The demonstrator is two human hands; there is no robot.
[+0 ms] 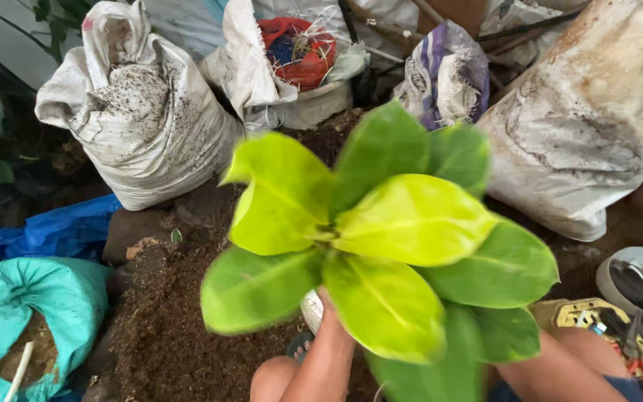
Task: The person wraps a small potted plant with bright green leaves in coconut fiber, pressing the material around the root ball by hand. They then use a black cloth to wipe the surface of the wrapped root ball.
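Rising over a heap of dark brown loose soil (165,327), a potted plant with broad glossy yellow-green and green leaves (381,238) fills the middle of the view, and the leaves hide all but a sliver of its white pot (311,309). One bare forearm (329,357) reaches up under the foliage to that pot, but the hand itself is covered by the leaves, so I cannot tell which hand it is or how far its fingers are closed. Around the heap stand a soil-stained white woven sack (143,112), a teal plastic bag (31,305), a crumpled blue tarpaulin (46,231) and a large dirty white sack (597,112).
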